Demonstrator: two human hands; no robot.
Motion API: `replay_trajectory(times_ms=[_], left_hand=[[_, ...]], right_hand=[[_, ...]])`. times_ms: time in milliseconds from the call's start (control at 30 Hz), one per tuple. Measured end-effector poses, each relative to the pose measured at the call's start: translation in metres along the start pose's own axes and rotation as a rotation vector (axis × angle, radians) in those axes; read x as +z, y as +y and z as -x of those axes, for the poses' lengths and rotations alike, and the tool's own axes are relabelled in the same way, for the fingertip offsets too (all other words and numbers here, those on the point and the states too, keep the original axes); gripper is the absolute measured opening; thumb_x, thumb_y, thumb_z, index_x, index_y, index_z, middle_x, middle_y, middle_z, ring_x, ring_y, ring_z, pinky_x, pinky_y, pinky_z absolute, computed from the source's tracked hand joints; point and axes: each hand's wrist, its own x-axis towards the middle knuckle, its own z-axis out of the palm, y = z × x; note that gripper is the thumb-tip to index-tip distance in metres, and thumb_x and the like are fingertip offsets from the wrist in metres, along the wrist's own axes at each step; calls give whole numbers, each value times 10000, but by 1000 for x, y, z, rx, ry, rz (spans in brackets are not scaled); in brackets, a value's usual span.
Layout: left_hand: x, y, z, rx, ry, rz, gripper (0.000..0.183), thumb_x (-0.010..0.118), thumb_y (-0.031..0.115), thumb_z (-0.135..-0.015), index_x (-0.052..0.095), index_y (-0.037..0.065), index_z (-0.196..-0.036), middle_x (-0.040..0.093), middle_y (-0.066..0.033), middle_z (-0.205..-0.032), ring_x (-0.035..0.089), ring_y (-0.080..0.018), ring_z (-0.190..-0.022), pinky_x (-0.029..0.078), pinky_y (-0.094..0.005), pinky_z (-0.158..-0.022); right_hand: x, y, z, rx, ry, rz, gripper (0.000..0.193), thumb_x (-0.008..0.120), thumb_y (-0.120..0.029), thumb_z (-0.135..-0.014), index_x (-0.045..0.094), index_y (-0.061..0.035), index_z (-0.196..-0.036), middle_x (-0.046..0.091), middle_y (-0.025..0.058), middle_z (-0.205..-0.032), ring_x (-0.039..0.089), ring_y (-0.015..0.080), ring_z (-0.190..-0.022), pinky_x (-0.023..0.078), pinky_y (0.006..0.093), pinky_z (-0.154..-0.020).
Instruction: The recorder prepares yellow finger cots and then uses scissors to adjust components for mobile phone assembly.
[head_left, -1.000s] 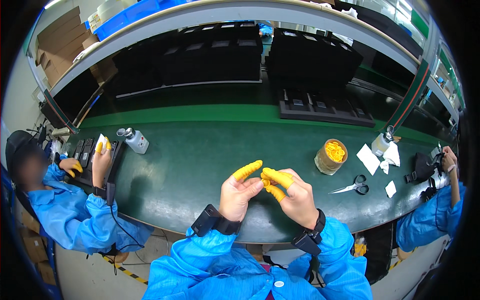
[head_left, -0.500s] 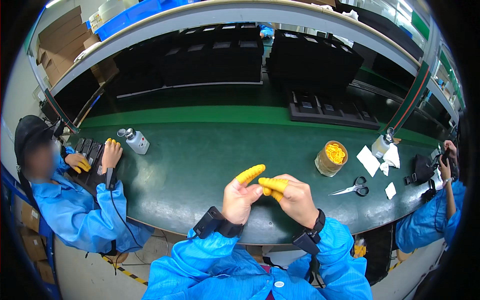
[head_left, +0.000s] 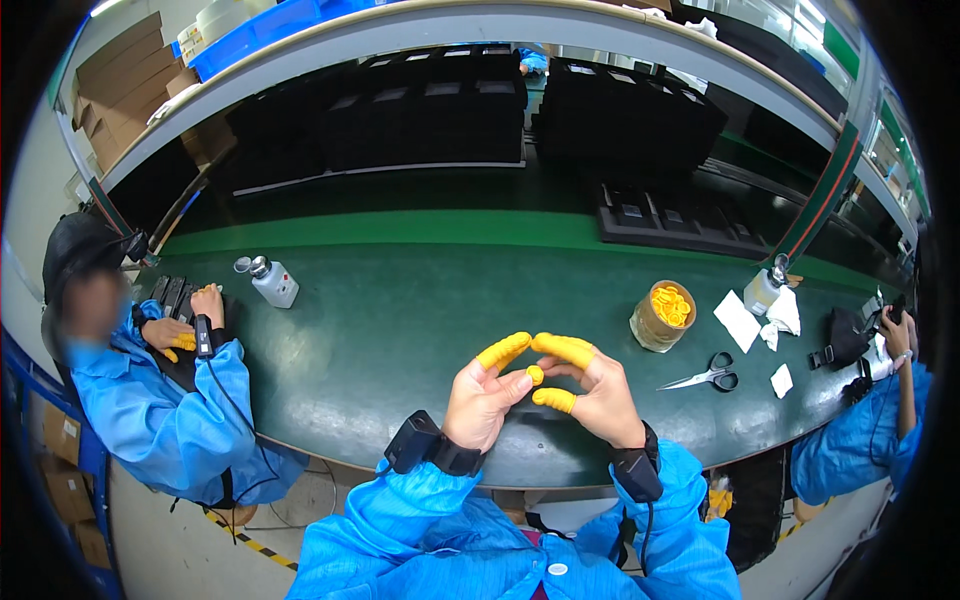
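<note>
In front of me over the green table, a rolled yellow finger cot [head_left: 535, 375] sits at the tip of my left thumb. My left hand [head_left: 478, 405] has its fingers apart, with a yellow cot covering the raised index finger. Facing it, my right hand [head_left: 600, 395] is open, yellow cots on its thumb and index finger. The two index tips nearly meet. Behind them, a bare right finger reaches toward the rolled cot; I cannot tell whether it touches. A tub of yellow finger cots [head_left: 669, 306] stands beyond my right hand.
Scissors [head_left: 712, 376], white wipes [head_left: 737, 322] and a pump bottle [head_left: 763, 292] lie or stand at right; another bottle [head_left: 274, 282] is at left. Co-workers sit on both sides. Black trays [head_left: 680, 222] occupy the back, beneath a shelf [head_left: 560, 30].
My right hand has opened from its pinch at the left thumb and drawn slightly right, revealing the rolled cot. The single black tray at the back has shifted right; the left co-worker's hands moved.
</note>
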Motion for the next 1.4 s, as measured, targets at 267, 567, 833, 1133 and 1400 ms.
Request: replay_trajectory(times_ms=[267, 567, 833, 1133, 1400], left_hand=[[6, 2, 4, 10, -2, -32, 561, 626, -95, -897, 424, -39, -1418, 511, -164, -1402, 649, -244, -1119, 532, -349, -980], [7, -7, 2, 95, -9, -67, 544, 628, -75, -902, 451, -25, -1414, 470, -160, -1466, 626, -206, -1147, 507, -331, -1002], [32, 8, 8, 154, 49, -229, 553, 647, -136, -853, 492, -43, -1375, 420, -165, -1513, 683, -202, -1007, 566, -316, -894], [42, 18, 10, 235, 54, -391, 584, 690, -137, -824, 490, -62, -1368, 424, -169, -1510, 682, -189, -992, 574, -308, -872], [36, 26, 6, 84, -53, -340, 542, 629, -78, -897, 450, -48, -1407, 430, -167, -1504, 632, -217, -1142, 523, -351, -980]], right_hand=[[0, 0, 3, 61, -17, -50, 536, 764, 4, -812, 598, -3, -1322, 708, 130, -1161, 690, 203, -1051, 543, 318, -923], [7, 2, 8, 163, 13, -90, 499, 728, 18, -847, 580, 34, -1323, 690, 154, -1184, 671, 207, -1082, 543, 324, -934], [6, -24, 6, -133, 75, 376, 434, 754, -21, -781, 674, -31, -1208, 697, 167, -1075, 696, 307, -954, 567, 345, -808], [0, -20, 6, -240, 60, 444, 344, 761, -32, -769, 719, -27, -1111, 703, 167, -1061, 696, 309, -916, 571, 361, -793], [-8, -25, -5, -72, -117, 223, 334, 735, -92, -827, 707, -33, -1154, 696, 177, -1142, 685, 337, -1020, 551, 373, -872]])
